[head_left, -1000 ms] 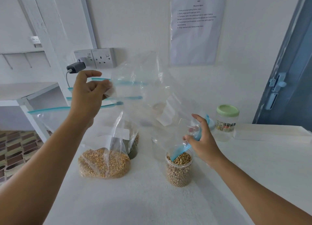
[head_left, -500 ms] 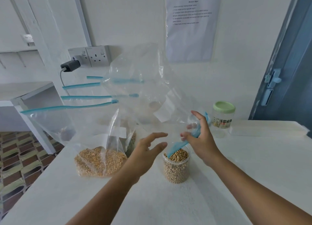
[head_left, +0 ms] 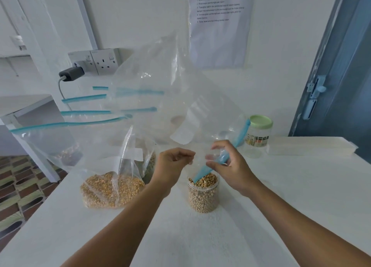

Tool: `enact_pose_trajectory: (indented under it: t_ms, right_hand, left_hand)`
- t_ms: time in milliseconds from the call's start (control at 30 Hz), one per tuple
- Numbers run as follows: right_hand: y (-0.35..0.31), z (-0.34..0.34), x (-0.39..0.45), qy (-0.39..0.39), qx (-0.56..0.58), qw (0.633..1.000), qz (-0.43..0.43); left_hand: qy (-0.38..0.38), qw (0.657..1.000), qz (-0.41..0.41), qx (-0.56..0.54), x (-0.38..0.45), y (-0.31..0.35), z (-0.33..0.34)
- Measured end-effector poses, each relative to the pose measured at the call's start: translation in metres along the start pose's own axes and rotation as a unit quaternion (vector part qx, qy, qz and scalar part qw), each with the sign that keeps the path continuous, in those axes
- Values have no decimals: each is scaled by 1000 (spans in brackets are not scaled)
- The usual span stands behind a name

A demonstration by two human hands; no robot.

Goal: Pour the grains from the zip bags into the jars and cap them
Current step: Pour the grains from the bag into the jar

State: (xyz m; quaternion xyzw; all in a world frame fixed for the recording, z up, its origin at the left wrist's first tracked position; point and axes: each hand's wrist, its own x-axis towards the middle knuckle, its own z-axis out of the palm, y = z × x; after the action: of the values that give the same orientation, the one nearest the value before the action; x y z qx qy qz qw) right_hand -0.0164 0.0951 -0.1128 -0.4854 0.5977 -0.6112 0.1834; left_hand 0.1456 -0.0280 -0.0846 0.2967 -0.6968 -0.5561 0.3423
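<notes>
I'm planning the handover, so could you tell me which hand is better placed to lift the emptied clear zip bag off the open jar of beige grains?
Probably the right hand: it already pinches the emptied clear zip bag by its blue zip strip above the open jar of beige grains. The left hand holds nothing.

On the bench, the open jar stands mid-bench, the grain bag left of it, the capped jar behind, toward the far edge.

We're in a plain utility room set up for a test: a white table, bare white walls, a taped-up instruction sheet at twelve o'clock, a double wall socket at ten, a blue door at two, and patterned floor tiles at nine.
</notes>
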Motion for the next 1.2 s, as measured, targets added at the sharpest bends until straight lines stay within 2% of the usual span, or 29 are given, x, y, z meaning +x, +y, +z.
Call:
enact_pose_trajectory:
  t_ms: [67,133,333,533,800,933,1033,1200]
  right_hand:
    - [3,1,1,-10,-76,997,-10]
    - [6,2,2,3,-100,995,-10]
    - [9,2,2,12,-90,996,12]
    - [11,6,6,24,1,998,51]
    - [17,6,8,26,-11,998,56]
    - [16,9,8,39,-21,998,47]
    - [17,6,7,51,-22,997,54]
    - [18,0,6,57,-17,994,87]
  left_hand:
    - [4,1000,10,6,3,-1,2]
    - [-2,1000,15,18,4,-2,4]
    - [-38,996,30,77,4,0,-1]
    - [-11,998,22,53,1,1,-1]
    - [-8,993,43,108,2,-3,-3]
    - [-6,995,35,88,1,-2,-4]
    - [-9,996,59,59,-5,5,-12]
    - [76,993,77,-37,-13,27,-35]
